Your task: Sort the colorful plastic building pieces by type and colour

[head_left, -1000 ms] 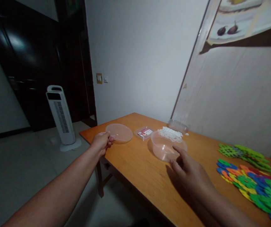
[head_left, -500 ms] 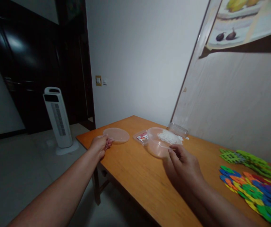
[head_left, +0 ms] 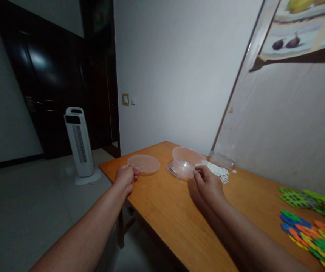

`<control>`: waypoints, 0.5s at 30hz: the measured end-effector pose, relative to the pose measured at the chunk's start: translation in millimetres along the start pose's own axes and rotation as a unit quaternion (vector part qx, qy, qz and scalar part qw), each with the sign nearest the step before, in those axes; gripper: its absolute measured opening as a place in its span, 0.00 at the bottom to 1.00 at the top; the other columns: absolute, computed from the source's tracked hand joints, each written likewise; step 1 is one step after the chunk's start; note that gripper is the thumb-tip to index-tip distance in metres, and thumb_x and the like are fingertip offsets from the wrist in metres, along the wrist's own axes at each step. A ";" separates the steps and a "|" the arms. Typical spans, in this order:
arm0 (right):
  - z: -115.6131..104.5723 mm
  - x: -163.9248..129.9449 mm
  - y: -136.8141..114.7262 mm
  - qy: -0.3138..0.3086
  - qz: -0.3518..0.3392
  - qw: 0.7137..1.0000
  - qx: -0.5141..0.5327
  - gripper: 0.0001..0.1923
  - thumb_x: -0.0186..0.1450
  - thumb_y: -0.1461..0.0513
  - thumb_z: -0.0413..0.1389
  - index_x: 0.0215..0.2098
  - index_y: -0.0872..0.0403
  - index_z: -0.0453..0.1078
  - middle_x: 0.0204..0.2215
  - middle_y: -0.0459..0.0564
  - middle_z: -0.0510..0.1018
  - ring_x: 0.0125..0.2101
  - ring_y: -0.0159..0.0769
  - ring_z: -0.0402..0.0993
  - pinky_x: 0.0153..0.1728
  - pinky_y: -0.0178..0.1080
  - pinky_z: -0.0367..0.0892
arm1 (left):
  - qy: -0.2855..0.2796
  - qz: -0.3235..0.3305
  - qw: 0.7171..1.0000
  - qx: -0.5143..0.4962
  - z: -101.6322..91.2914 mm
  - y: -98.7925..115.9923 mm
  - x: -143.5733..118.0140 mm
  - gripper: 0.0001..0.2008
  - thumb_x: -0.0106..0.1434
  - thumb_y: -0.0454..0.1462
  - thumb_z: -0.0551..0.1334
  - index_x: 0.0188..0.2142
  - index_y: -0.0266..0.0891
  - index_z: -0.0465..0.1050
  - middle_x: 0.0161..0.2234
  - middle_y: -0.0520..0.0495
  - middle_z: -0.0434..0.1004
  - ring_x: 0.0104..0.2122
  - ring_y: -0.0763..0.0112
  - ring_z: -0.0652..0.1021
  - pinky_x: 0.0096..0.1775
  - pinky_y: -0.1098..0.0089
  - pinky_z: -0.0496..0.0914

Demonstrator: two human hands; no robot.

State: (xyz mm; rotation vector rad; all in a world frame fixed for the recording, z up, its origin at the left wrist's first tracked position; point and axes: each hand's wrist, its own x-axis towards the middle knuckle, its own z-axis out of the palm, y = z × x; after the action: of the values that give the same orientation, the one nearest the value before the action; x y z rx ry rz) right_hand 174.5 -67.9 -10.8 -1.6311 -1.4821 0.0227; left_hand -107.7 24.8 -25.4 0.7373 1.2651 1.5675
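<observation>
My left hand (head_left: 126, 177) grips the near rim of a round clear plastic lid (head_left: 144, 163), held flat just above the table's left end. My right hand (head_left: 208, 182) pinches the near right rim of a clear round plastic bowl (head_left: 185, 158), which tilts with its mouth turned partly toward me. Beneath and behind the bowl lies a flat clear plastic lid with a label (head_left: 170, 170), mostly covered. Spread to the right of the bowl are white lattice-like pieces (head_left: 217, 172). My right fingertips hide part of the bowl's rim.
A clear plastic box (head_left: 222, 159) rests against the wall at the table's back. Green pieces (head_left: 293, 197) and a pile of coloured plastic pieces (head_left: 312, 234) lie on the right of the wooden table (head_left: 176, 219). A white tower fan (head_left: 80, 147) stands on the floor at left.
The bowl has tilted up and moved left off the white pieces, carried by my right hand. My left hand still holds the round lid. The view has shifted slightly left.
</observation>
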 end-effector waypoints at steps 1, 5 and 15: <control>2.8 3.3 0.7 -0.001 0.000 1.000 -0.002 0.15 0.68 0.56 0.49 0.45 0.51 0.74 0.38 0.52 0.83 0.37 0.42 0.79 0.38 0.40 0.68 | 0.002 0.002 1.000 0.003 0.2 -0.8 0.3 0.06 0.66 0.31 0.56 0.30 0.35 0.66 0.21 0.51 0.70 0.15 0.81 0.67 0.17 0.79 0.57; 9.2 15.2 1.6 -0.003 0.000 1.000 -0.018 0.15 0.67 0.56 0.49 0.45 0.51 0.74 0.37 0.52 0.83 0.38 0.42 0.78 0.38 0.40 0.67 | 0.007 0.007 1.000 0.014 0.5 -2.7 0.5 0.07 0.66 0.32 0.56 0.30 0.35 0.66 0.20 0.52 0.68 0.16 0.80 0.67 0.18 0.79 0.59; 14.6 35.3 6.4 0.000 -0.002 0.998 -0.064 0.16 0.68 0.57 0.49 0.47 0.52 0.75 0.38 0.53 0.83 0.38 0.43 0.78 0.39 0.41 0.67 | 0.005 0.033 0.999 0.025 0.0 -5.0 -1.5 0.06 0.63 0.35 0.60 0.30 0.36 0.66 0.21 0.52 0.69 0.17 0.79 0.68 0.19 0.78 0.60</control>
State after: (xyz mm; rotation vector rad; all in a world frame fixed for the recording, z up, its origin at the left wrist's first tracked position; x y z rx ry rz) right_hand 181.3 -30.3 -4.6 -1.7295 -1.5135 -0.0770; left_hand -105.6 23.5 -30.0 0.8117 1.3031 1.5979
